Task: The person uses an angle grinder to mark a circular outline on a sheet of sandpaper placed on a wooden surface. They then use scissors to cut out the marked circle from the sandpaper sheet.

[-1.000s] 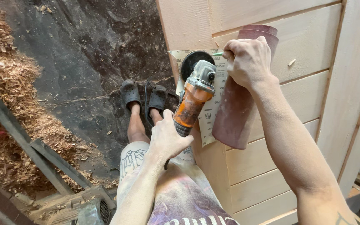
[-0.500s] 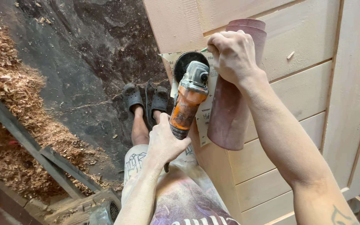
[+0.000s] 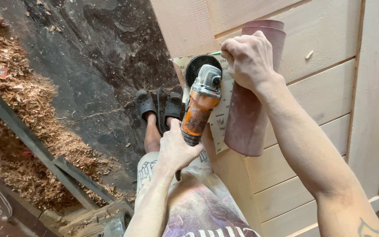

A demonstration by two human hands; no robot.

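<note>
An orange angle grinder (image 3: 200, 109) is gripped by the left hand (image 3: 176, 149), its pad kept on a reddish sandpaper roll (image 3: 251, 109) clamped by the right hand (image 3: 248, 59), barely shifted, against pale wooden panelling (image 3: 325, 39).

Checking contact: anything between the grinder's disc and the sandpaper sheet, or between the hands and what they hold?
Nothing visible. The left hand grips the orange angle grinder directly; its black disc lies against the sandpaper sheet. The right hand clasps the sandpaper roll bare.
</note>
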